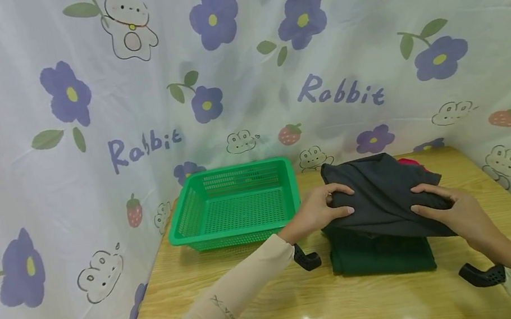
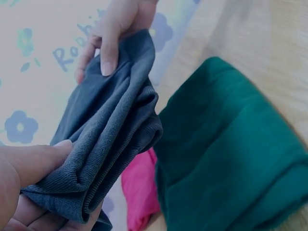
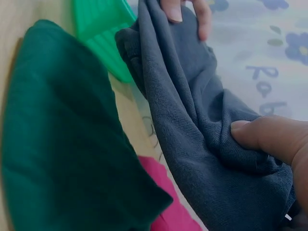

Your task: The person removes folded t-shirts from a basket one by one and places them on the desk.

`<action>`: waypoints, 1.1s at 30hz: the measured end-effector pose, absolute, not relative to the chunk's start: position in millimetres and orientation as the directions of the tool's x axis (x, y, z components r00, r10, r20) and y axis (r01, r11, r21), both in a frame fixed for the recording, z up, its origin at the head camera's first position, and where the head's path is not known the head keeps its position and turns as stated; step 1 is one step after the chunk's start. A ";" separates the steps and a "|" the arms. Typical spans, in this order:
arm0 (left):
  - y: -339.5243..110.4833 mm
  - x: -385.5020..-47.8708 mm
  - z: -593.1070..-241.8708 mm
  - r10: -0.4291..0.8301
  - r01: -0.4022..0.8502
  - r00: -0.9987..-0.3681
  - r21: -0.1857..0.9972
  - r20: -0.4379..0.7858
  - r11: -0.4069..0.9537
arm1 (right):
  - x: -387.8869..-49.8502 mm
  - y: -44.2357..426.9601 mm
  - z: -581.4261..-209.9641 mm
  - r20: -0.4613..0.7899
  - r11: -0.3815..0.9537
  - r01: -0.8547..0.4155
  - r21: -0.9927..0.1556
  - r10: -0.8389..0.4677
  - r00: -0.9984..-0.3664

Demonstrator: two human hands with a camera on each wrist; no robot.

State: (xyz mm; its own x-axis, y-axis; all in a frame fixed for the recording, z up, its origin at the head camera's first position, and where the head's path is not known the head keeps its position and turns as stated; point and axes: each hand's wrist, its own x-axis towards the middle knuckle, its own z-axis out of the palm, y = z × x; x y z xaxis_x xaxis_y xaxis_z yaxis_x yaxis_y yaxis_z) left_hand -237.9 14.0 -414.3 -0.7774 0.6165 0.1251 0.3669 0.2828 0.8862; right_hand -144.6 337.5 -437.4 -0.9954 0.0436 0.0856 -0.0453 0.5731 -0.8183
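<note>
Both hands hold up a dark grey piece of cloth (image 1: pixel 379 192), folded in several layers. My left hand (image 1: pixel 318 208) grips its left end, thumb on top and fingers beneath, as the left wrist view shows. At the other end my right hand (image 1: pixel 459 209) pinches the cloth with the thumb pressed into it. Below lies a folded dark green cloth (image 1: pixel 380 257) on the table, partly hidden by the grey one. A pink-red cloth (image 2: pixel 139 187) shows beside the green one, mostly covered. What kind of garment the grey cloth is, I cannot tell.
A green plastic basket (image 1: pixel 238 236) with slotted walls stands on the wooden table (image 1: pixel 261 307), left of the cloths. A white curtain (image 1: pixel 250 69) with rabbits and purple flowers hangs behind the table and along its sides.
</note>
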 end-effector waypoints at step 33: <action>115.5 -217.0 -450.5 0.642 0.361 -0.759 0.889 0.105 0.282 | -116.0 407.5 -474.9 -0.040 0.479 0.188 -0.857 0.302 -0.953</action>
